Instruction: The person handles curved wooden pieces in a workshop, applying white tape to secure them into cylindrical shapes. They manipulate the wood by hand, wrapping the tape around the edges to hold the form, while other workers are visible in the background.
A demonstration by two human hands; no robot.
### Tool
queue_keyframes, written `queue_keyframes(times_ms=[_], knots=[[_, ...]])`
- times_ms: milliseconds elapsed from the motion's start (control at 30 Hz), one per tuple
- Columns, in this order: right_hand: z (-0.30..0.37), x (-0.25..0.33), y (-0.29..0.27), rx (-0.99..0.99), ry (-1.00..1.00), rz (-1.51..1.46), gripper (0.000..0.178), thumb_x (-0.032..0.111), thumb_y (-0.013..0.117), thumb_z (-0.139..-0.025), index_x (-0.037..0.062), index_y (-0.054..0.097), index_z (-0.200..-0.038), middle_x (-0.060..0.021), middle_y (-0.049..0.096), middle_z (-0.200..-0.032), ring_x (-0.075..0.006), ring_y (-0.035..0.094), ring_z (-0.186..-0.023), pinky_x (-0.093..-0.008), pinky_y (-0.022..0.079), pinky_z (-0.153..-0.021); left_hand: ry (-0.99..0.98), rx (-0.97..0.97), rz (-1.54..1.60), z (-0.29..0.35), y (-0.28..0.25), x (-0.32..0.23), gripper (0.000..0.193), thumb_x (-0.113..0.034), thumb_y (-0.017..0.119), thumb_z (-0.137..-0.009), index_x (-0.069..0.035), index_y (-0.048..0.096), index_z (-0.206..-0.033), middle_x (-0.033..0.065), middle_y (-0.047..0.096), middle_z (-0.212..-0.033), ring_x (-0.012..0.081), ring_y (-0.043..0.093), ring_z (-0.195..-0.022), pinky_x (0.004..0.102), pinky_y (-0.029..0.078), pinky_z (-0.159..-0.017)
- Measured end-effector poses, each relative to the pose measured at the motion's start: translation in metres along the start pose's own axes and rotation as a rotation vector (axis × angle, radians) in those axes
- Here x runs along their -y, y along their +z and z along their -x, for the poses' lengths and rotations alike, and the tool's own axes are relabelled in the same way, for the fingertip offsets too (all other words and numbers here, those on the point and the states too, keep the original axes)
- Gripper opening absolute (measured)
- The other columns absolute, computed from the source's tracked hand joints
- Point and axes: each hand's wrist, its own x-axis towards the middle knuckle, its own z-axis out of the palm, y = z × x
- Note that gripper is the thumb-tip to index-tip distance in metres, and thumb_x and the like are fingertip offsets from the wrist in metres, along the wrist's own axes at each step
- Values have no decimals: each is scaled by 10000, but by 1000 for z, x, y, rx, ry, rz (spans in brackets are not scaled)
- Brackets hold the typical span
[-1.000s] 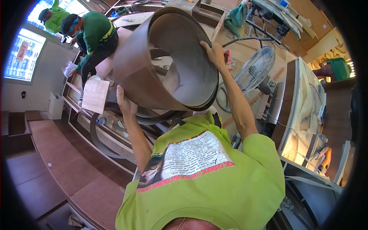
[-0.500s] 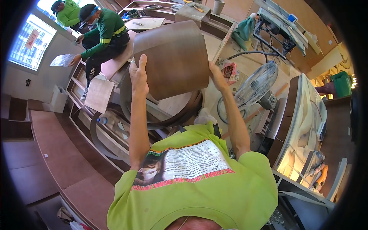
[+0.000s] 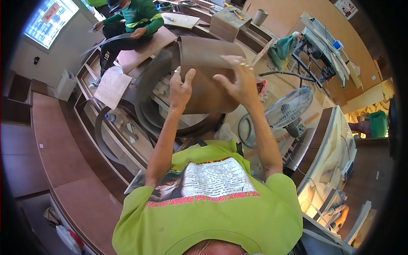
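Observation:
A wide roll of brown, wood-look sheet (image 3: 208,85) stands in front of me, its left end showing the hollow inside. My left hand (image 3: 180,90) holds the roll at that end, thumb outside, the other fingers partly hidden at its edge. My right hand (image 3: 241,80) is open over the roll's right side, fingers spread and a little blurred; whether it touches the surface I cannot tell. Under and left of the roll lies a large loose coil of dark brown strip (image 3: 146,97) on the wooden framework.
A seated co-worker (image 3: 136,21) in green holds a paper at the far left. A fan (image 3: 289,104) stands to the right, beyond it a metal machine stand (image 3: 316,55). A plastic-covered cabinet (image 3: 323,157) is at right, a curved brown counter (image 3: 63,144) at left. A hammer (image 3: 236,13) lies on a box.
The roll has come lower and turned, so its hollow left end now shows. My right hand has let go of its right edge and moved over its face. My left hand still holds it.

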Motion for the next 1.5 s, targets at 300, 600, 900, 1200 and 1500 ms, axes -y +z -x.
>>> queue_keyframes(times_ms=[300, 600, 900, 1200, 1500], knots=[[26, 28, 16, 367, 97, -184, 276, 229, 783, -736, 68, 595, -857, -80, 576, -825, -278, 520, -796, -383, 391, -769, -77, 10, 115, 67, -9, 5, 237, -204, 589, -963, 6, 623, -1067, 41, 665, -932, 117, 573, -849, 265, 469, -775], [29, 56, 1, 519, 175, -280, 221, 171, 763, -763, 60, 591, -845, -80, 621, -830, -294, 563, -781, -384, 436, -726, -320, 22, 339, 89, -31, -11, 472, -382, 414, -1033, 51, 565, -1146, 74, 620, -1052, 131, 530, -962, 279, 431, -866], [30, 98, -27, 678, -29, -318, 181, 108, 763, -731, 83, 602, -810, -58, 649, -753, -272, 583, -669, -362, 451, -669, -89, -130, -55, 62, -53, 18, 537, -327, 526, -970, 178, 516, -1152, 243, 618, -1070, 273, 578, -1032, 337, 416, -959], [-2, 131, -81, 731, -255, -333, 209, 117, 774, -704, 104, 568, -738, -3, 681, -774, -194, 601, -649, -319, 424, -658, -44, -328, 209, -53, -69, 60, 398, -191, 607, -898, 113, 543, -1148, 156, 635, -1041, 232, 589, -967, 338, 444, -907], [-12, 128, -116, 677, -223, -319, 203, 116, 759, -697, 114, 556, -697, 3, 694, -752, -188, 568, -578, -303, 389, -626, -243, -125, 547, -75, -98, 81, 296, -152, 539, -946, 8, 527, -1195, 80, 611, -1106, 167, 563, -1005, 316, 455, -900]])
